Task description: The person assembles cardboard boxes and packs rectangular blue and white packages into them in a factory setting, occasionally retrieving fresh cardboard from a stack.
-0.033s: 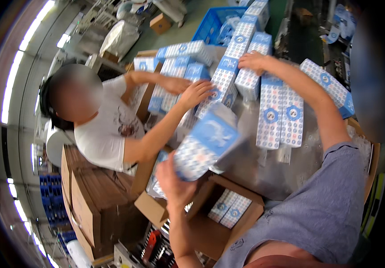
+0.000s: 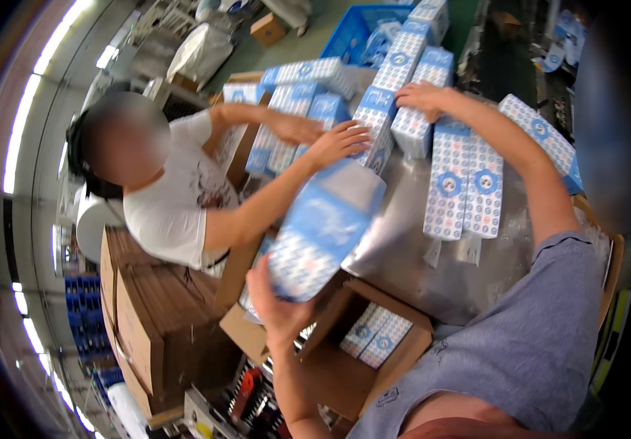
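- Left hand (image 2: 277,304): mine, coming up from the lower edge, fingers and thumb curled round the near end of a blue carton (image 2: 323,230). Carton tilted, far end up toward the table (image 2: 403,256), near end over the open box (image 2: 374,351).
- Carton: light blue face with white print on top, dotted white-and-blue pattern on its lower side. Slightly blurred.
- Right hand (image 2: 422,96): mine, arm stretched out across the table, grey sleeve at the shoulder. Palm down, fingers loosely spread over the top of a dotted carton (image 2: 411,128) in the far stack. Whether it grips or only rests, I cannot tell.
- Far stack (image 2: 396,69): more dotted cartons, running away toward a blue crate (image 2: 356,33).
- Flat pair (image 2: 465,186): two dotted cartons lying side by side on the table, just under my right forearm.
- Table: grey metal sheet, shiny, wrinkled reflections.
- Open box: brown cardboard, flaps up, below the table edge; two dotted cartons (image 2: 375,335) lie in its bottom, side by side.
- Co-worker (image 2: 176,197): person in a white shirt at my left, leaning over the table. One hand (image 2: 341,143) on a dotted carton right above my blue carton; other hand (image 2: 293,130) on the stack further left.
- Cardboard stack (image 2: 147,307): flat folded boxes beside the co-worker, lower left.
- Floor beyond the table: green, with a small brown box (image 2: 268,29) near the top.
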`<state>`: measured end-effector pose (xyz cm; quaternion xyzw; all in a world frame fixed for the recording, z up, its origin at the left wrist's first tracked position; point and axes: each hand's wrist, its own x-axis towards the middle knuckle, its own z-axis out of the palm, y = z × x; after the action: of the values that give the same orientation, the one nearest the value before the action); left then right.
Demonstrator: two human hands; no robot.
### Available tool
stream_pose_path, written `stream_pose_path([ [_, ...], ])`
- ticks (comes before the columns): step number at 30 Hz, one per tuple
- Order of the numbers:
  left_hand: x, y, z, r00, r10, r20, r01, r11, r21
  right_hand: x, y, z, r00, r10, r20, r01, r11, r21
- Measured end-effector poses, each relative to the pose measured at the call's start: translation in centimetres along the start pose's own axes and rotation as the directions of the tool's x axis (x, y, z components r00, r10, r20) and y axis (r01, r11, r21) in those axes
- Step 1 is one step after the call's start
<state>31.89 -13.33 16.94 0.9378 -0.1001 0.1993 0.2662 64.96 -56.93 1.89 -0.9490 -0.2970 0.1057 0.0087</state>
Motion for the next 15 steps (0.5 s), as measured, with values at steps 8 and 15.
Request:
stream_pose_path([
  [8,-18.7,-4.8,-7.2,0.822,-0.57,-0.003,0.469,0.679,-0.564,1.9,-3.2,2.3,0.991,0.104,-0.079,-0.122,0.956,-0.266],
  [15,-26.3,-3.4,-6.1,0.709,-0.703,-0.061,0.526,0.584,-0.617,-1.3,-23.7,1.5,0.77,-0.635,-0.052,0.629,0.771,-0.101],
])
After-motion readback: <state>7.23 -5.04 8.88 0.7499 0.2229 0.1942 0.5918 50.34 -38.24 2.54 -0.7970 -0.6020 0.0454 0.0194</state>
